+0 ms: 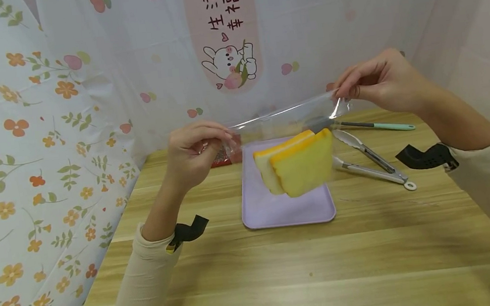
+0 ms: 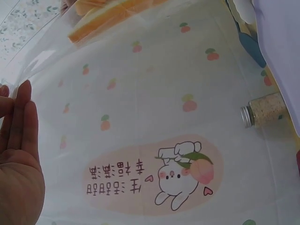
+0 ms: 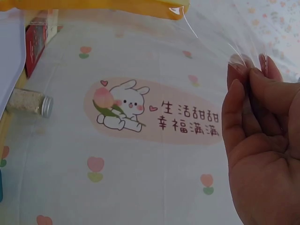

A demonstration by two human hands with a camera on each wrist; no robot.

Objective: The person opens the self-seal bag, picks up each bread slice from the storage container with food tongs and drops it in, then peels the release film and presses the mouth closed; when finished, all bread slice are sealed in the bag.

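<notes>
A clear plastic bag (image 1: 285,114) is stretched between the two hands above the table. Two slices of toast bread (image 1: 302,164), yellow-white with orange crusts, hang tilted inside it, over a lilac tray (image 1: 289,218). My left hand (image 1: 195,153) pinches the bag's left top corner between thumb and fingers. Higher up, the right hand (image 1: 387,80) pinches the right top corner. The right wrist view shows the film running into the fingertips of that hand (image 3: 262,131). In the left wrist view, bread (image 2: 112,16) shows through the film at the top.
Right of the tray lie metal tongs (image 1: 376,166) and a utensil with a mint handle (image 1: 392,126). A red packet (image 1: 221,161) is partly hidden behind the left hand. The wrist views show a small jar (image 3: 29,101) with a silver lid. Printed cloth hangs behind the table.
</notes>
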